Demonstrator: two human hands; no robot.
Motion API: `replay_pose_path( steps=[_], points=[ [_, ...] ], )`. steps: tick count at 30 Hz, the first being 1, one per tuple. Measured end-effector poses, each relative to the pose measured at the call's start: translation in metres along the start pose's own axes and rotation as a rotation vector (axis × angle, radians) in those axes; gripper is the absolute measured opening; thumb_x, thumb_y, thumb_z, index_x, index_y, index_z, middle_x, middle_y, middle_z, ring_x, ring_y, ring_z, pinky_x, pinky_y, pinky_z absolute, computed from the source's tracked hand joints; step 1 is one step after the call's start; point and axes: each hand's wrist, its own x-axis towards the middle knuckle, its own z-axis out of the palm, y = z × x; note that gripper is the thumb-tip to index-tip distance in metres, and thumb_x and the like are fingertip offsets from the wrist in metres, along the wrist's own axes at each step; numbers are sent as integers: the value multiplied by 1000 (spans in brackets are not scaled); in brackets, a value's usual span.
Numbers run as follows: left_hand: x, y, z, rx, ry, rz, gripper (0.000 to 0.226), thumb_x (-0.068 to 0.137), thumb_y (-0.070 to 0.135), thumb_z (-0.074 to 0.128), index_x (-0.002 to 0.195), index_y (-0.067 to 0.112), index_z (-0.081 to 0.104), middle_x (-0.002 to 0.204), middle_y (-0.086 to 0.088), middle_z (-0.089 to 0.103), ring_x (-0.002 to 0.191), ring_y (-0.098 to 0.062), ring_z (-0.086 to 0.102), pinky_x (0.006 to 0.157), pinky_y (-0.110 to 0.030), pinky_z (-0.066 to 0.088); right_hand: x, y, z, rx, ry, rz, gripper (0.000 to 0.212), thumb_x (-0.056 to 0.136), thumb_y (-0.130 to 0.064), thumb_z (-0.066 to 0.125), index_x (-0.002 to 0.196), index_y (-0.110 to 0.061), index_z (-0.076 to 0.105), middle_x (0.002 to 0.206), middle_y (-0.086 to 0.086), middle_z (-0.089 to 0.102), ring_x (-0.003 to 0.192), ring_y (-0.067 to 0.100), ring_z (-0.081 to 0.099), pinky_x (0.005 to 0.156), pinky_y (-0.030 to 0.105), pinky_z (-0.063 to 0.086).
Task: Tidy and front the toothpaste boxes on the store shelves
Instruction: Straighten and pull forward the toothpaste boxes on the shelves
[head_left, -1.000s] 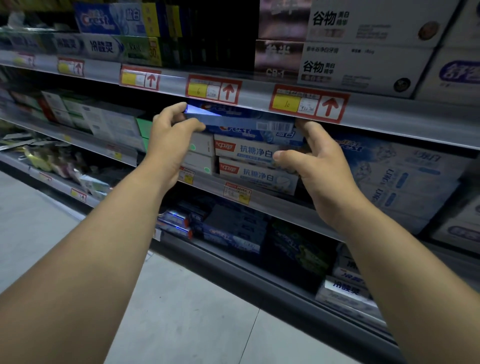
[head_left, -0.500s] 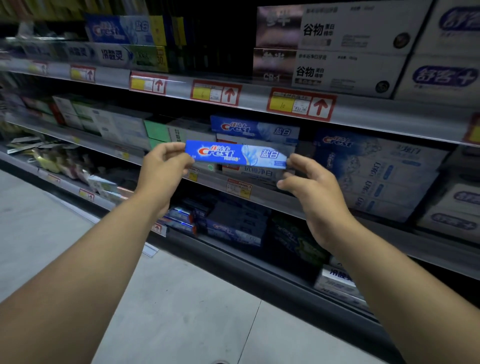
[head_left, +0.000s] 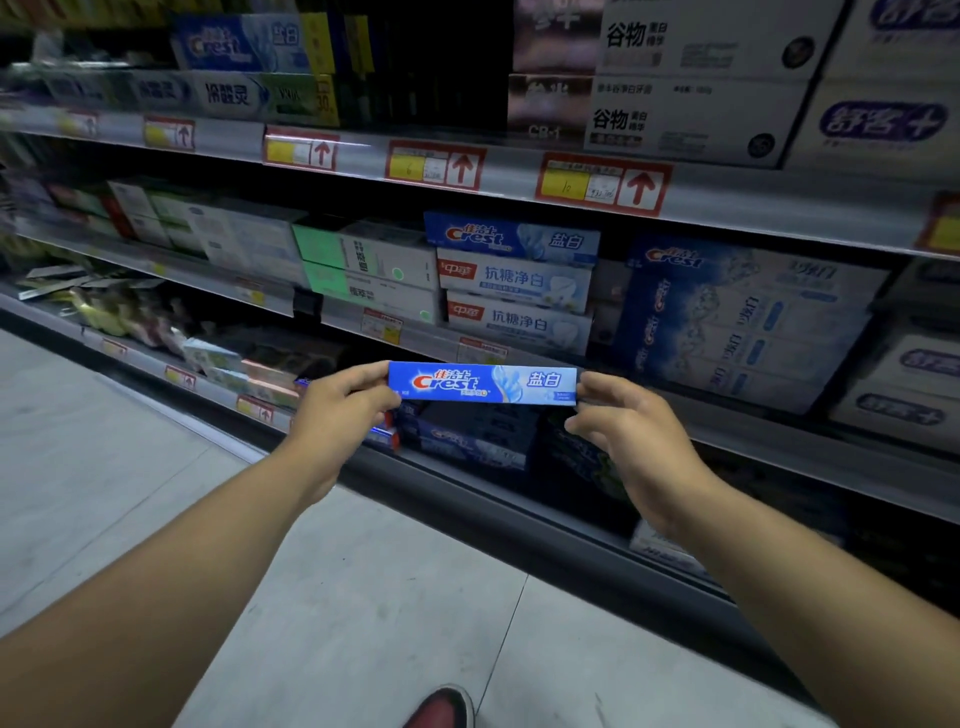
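**Crest box in hand, not yet placed**

My left hand pinches its 9 o'clock end; my right hand pinches the 3 o'clock end. It hangs level, with the shelf stack at 12 o'clock. Most fronting remains, I judge.

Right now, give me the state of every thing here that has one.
held Crest box, in the air, level, logo facing out
left grip, holds the box's left end
right grip, pinches the box's right end
shelved Crest box, lying atop two white boxes, fronted
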Motion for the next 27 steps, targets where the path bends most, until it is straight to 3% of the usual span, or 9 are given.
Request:
replay_pose_path(
  steps=[2,6,9,12,15,19,21,24,27],
  points=[
    [0,-13,3,28,-1,-26,35,95,10,64,124,27,71,109,5,75,109,-14,67,98,-41,55,4,14,4,-13,11,34,36,82,7,67,97,-26,72,104,-8,75,112,17,66,106,37,49],
    [-5,-53,17,59,-3,-195,23,95,9,63,108,22,77,96,-6,76,90,-20,67,87,-40,57,9,54,14,-27,56,191,30,77,5,69,67,-22,73,84,-6,70,115,31,63,110,49,46],
    [-4,-85,29,129,-35,-344,21,94,12,61,101,24,76,100,-5,75,91,-21,70,84,-40,57,10,89,22,-47,77,310,10,71,-6,72,70,-13,65,80,-1,67,97,26,63,97,40,50],
    [11,-110,36,198,-57,-409,23,93,15,62,110,20,76,99,-2,74,90,-19,70,79,-36,58,19,126,29,-59,90,435,13,54,-17,72,62,-17,61,76,1,60,85,24,57,87,44,53],
    [33,-125,37,261,-83,-433,25,94,15,63,115,20,75,102,-2,73,92,-19,69,71,-33,55,35,156,33,-34,66,539,24,54,-19,74,77,-14,68,91,5,62,90,24,60,84,41,54],
    [59,-143,38,280,-90,-454,24,96,17,60,115,20,75,107,-2,73,97,-19,67,76,-34,54,55,183,38,34,86,573,34,56,-17,76,89,-11,72,109,6,72,107,22,65,83,32,53],
    [67,-154,42,255,-100,-457,25,97,17,60,116,22,75,112,-3,72,100,-20,66,83,-37,56,63,191,41,40,115,556,23,65,-10,74,87,-11,72,105,6,73,107,23,66,82,30,51],
    [77,-167,47,171,-84,-446,27,98,14,57,114,28,73,113,-4,69,105,-24,63,86,-37,54,73,198,50,13,116,523,17,62,-12,72,78,-12,68,86,5,65,90,23,59,80,35,46],
    [84,-175,47,170,-57,-434,28,99,15,55,115,31,71,112,-3,68,107,-24,62,92,-40,55,81,200,61,13,124,494,18,69,-7,72,86,-11,68,92,0,71,94,19,62,89,34,49]
  ],
)
